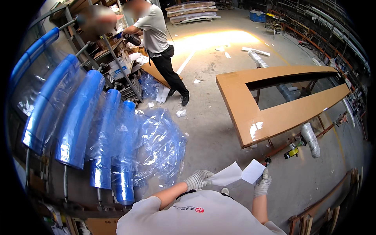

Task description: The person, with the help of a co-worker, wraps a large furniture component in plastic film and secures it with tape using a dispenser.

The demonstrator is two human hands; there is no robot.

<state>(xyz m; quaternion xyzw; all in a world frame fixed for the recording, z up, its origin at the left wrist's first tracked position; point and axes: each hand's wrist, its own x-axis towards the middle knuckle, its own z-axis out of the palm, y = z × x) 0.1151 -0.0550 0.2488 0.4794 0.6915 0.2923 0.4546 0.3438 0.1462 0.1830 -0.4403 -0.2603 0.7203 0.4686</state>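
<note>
My left hand (198,179), in a white striped work glove, is closed on the edge of a white sheet (227,175). That sheet slants toward the right and looks slightly bent. My right hand (263,184), gloved the same way, grips the edge of a smaller white piece of paper (253,171). The two papers are side by side in front of my body, their near edges almost meeting. Right-hand fingertips are partly hidden by the paper.
Rolls of blue plastic film (78,121) hang at the left, beside a heap of clear film (158,145). A large cardboard-covered frame (282,119) rests on stands at the right. A person (156,39) stands by the shelving, holding a dark tool (132,39). Wrapped rolls (310,140) lie nearby.
</note>
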